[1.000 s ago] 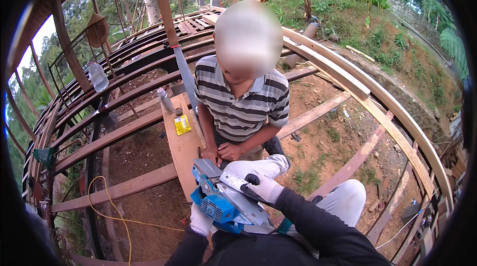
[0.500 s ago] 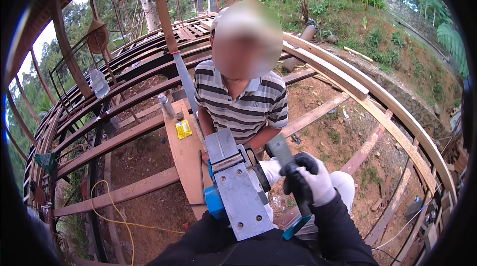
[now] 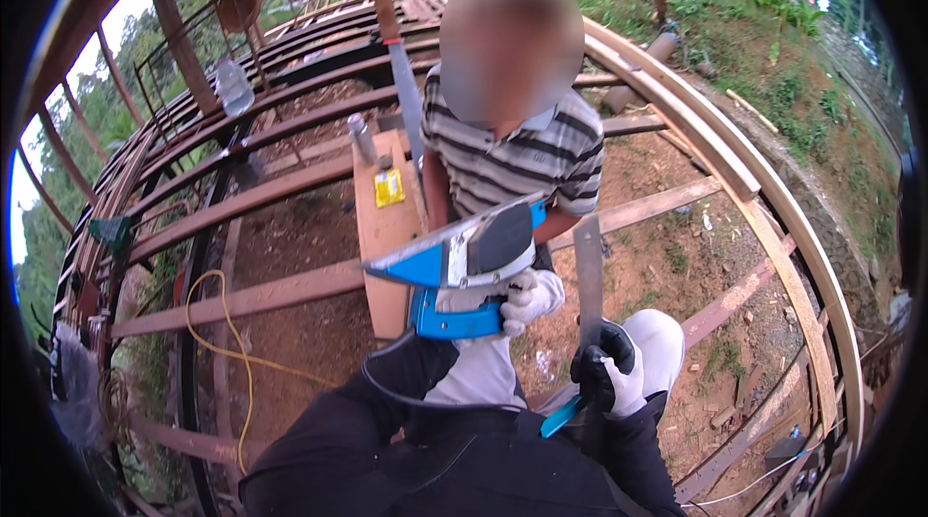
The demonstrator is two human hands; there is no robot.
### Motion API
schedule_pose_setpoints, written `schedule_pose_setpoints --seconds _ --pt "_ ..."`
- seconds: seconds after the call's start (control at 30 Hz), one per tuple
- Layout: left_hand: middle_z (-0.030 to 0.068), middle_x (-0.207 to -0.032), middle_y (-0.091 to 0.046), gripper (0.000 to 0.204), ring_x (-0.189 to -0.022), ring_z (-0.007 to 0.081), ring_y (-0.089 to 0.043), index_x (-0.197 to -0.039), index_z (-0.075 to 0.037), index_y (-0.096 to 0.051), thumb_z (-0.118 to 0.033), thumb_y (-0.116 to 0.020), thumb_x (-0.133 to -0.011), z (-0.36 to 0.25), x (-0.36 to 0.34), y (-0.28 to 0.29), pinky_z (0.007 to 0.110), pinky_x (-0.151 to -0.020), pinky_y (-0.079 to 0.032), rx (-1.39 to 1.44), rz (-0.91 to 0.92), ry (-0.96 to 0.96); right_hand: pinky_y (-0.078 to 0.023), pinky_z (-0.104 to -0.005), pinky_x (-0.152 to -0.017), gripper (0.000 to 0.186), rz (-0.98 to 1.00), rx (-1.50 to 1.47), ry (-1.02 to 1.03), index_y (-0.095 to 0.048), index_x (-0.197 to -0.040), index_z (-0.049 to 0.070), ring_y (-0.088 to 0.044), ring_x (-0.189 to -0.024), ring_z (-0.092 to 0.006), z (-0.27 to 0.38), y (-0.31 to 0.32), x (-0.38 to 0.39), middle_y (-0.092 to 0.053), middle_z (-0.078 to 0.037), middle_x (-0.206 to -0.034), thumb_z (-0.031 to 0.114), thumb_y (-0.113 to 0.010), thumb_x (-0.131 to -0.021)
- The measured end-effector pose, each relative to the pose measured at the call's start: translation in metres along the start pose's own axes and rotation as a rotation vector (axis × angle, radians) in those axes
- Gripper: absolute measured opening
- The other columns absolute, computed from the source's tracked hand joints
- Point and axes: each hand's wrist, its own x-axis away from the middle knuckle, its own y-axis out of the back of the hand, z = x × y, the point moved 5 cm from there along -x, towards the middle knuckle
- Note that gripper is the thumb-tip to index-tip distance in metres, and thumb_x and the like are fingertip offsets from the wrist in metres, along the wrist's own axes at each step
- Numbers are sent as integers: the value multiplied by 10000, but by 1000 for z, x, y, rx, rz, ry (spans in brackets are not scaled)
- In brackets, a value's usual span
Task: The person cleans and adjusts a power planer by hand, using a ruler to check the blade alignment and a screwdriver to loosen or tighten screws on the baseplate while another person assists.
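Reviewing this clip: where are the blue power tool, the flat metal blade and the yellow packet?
Blue power tool [image 3: 456,264], head view: the side of its body.
Flat metal blade [image 3: 589,275], head view: its bare length above the right hand [image 3: 610,369].
Yellow packet [image 3: 389,187], head view: its upper face.

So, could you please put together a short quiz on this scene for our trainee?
1. Which hand holds the flat metal blade?
2. True or false: the yellow packet lies on the wooden board.
3. The left hand grips the handle of the power tool. What colour is that handle? (a) red (b) blue (c) white

Key: 1. The right hand. 2. True. 3. b.
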Motion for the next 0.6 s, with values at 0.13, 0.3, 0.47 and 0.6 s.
schedule_pose_setpoints --seconds 0.13,0.3,0.47,0.6 --pt "129 -1227 -663 595 -1103 287 -668 -1381 -79 -562 -557 -475 -1038 -20 -11 3 456 -983 -561 -22 -14 -18 -529 -317 -671 369 43 172 -75 -575 -1204 -55 -649 -732 -179 -9 26 2 -659 -94 -899 143 -666 -907" --pt "131 -1232 -661 591 -1107 286 -666 -1383 -76 -561 -550 -476 -1040 -20 -37 3 454 -985 -558 -35 -14 8 -527 -364 -744 213 -60 -80 209 -568 -1038 44 -612 -808 -210 55 36 -38 -575 -73 -922 188 -686 -935" --pt "132 -1237 -659 587 -1112 285 -664 -1384 -72 -560 -542 -476 -1042 -14 -57 1 452 -988 -556 -49 -15 28 -497 -429 -965 203 -265 -361 437 -577 -1192 42 -583 -990 -230 109 62 -98 -574 -92 -998 179 -581 -1043" --pt "133 -1241 -658 584 -1115 284 -663 -1386 -70 -559 -535 -477 -1043 -9 -66 -6 451 -990 -554 -50 1 45 -493 -405 -1004 323 -282 87 409 -576 -1296 24 -598 -1136 -222 96 102 -117 -624 -130 -1189 256 -556 -1073"
